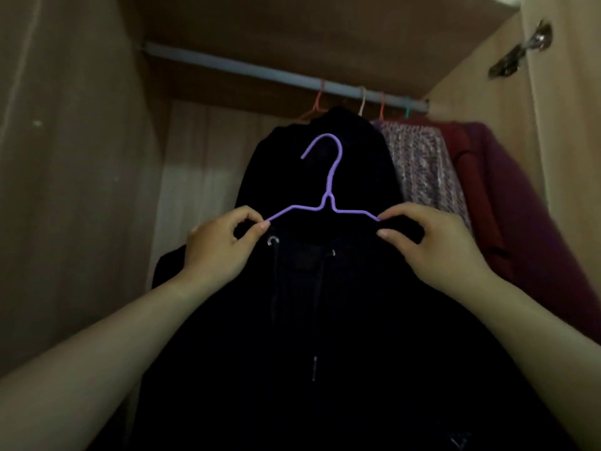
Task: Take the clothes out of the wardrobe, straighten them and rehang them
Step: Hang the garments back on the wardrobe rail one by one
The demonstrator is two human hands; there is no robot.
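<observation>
Both arms reach up and forward into the wardrobe (74,157). The left hand (224,245) and right hand (432,242) each pinch the black hoodie (312,320) at the shoulders of its purple hanger (327,193), held below the rail (260,71).

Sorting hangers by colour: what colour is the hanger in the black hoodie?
Light purple; the hanger shows best in the head view, against the black hoodie.

A grey metal rail (244,68) runs slantwise just under the brown top board (309,24). Right of the rail's end and above it, a shiny metal hinge (522,50) sits on the pale door edge (569,141). Below the rail's left part shows a light, grooved back panel (195,148).
</observation>
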